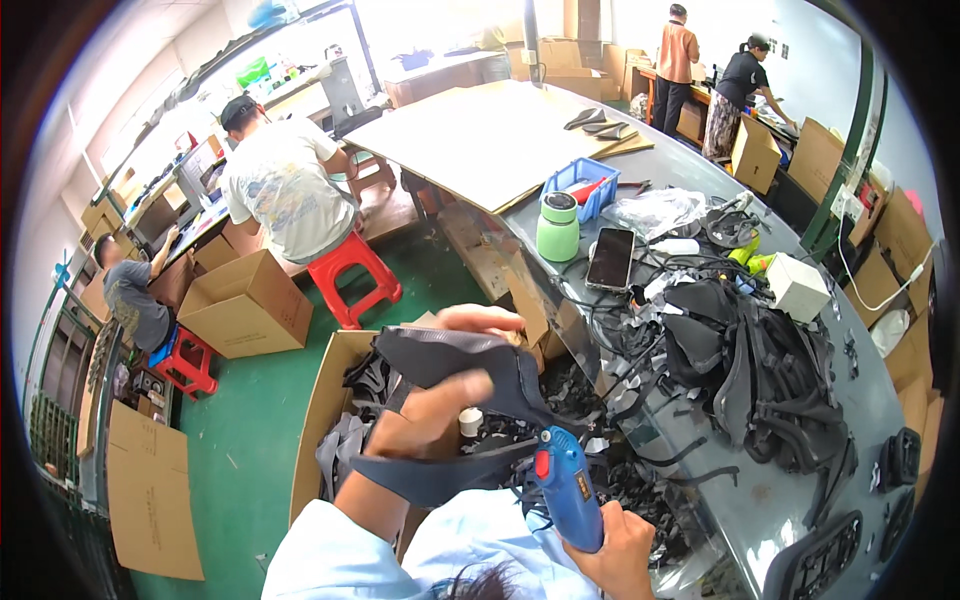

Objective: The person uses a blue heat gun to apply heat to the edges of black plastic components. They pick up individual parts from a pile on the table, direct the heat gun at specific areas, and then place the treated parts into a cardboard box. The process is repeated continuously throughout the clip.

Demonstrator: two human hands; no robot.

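My left hand (432, 408) grips a curved dark grey padded piece (455, 362), thumb on its near face and fingers behind. The piece loops round, with a second curved band (440, 478) passing across my forearm. In my right hand (615, 552) is a blue handheld power tool (570, 490) with a red button, my fingers wrapped round its lower end. The tool's head is close against the right end of the piece; whether it touches is too small to tell. Below both hands, an open cardboard box (318, 440) holds dark pieces and scraps.
On the grey worktable (735, 500) at right lie a heap of black padded parts (765, 370), a phone (611, 258), a green bottle (558, 228), a blue basket (598, 205) and a white box (798, 287). Several people work around the room. A red stool (355, 275) stands left.
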